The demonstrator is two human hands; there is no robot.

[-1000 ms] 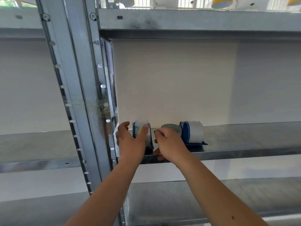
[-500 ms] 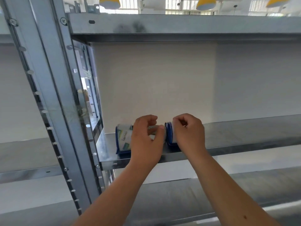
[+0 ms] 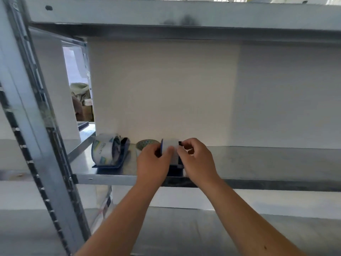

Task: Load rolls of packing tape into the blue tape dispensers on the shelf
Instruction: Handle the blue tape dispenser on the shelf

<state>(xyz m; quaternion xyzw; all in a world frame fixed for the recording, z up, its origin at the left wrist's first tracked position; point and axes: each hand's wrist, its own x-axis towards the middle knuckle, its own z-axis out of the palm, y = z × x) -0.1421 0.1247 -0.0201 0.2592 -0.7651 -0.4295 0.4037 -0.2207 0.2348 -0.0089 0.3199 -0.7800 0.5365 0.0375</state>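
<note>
Two blue tape dispensers stand on the metal shelf [image 3: 258,163]. The left dispenser [image 3: 110,154] holds a clear printed roll and nobody touches it. The right dispenser [image 3: 172,154], with a pale tape roll in it, sits near the shelf's front edge. My left hand [image 3: 153,163] grips its left side, and my right hand [image 3: 197,159] pinches its right side near the top. A loose tape roll [image 3: 145,144] lies flat behind my left hand, partly hidden.
A grey perforated steel upright [image 3: 36,145] rises at the left. Another shelf [image 3: 184,15] runs overhead and a lower one [image 3: 203,233] lies beneath my arms. A white backing wall closes the rear. The shelf stretches bare to the right.
Both hands left the left dispenser and now hold the right one. The view has shifted so the shelf sits lower and further right.
</note>
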